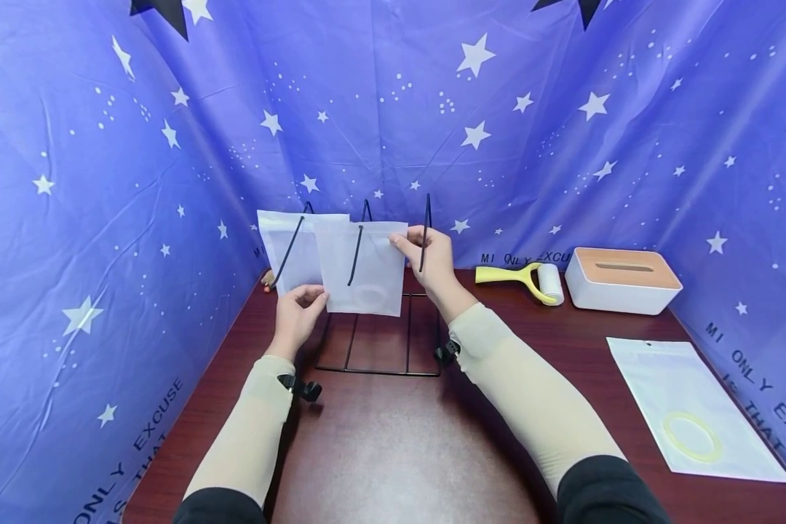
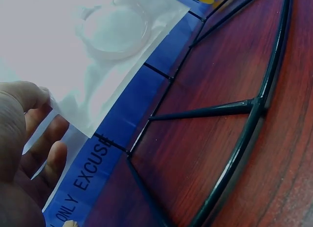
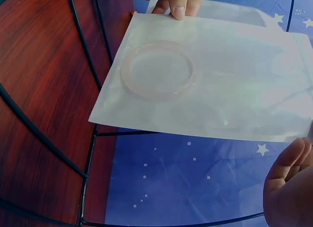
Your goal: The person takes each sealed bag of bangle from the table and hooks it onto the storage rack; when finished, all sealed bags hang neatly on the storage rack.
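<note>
A black wire rack with upright hooks stands on the table. On its middle hook hangs a white, translucent flat bag, its lower part showing a pale pinkish ring through the film. My left hand pinches this bag's lower left corner between thumb and fingers. At the upper right edge, my right hand pinches the same bag, close by the rack's right hook. A second white bag hangs on the left hook, partly behind the first one.
Farther right lie a yellow-handled lint roller and a white tissue box with a wooden lid. Another white bag with a yellow ring lies at the table's right side. Starry blue cloth encloses the table's back and sides.
</note>
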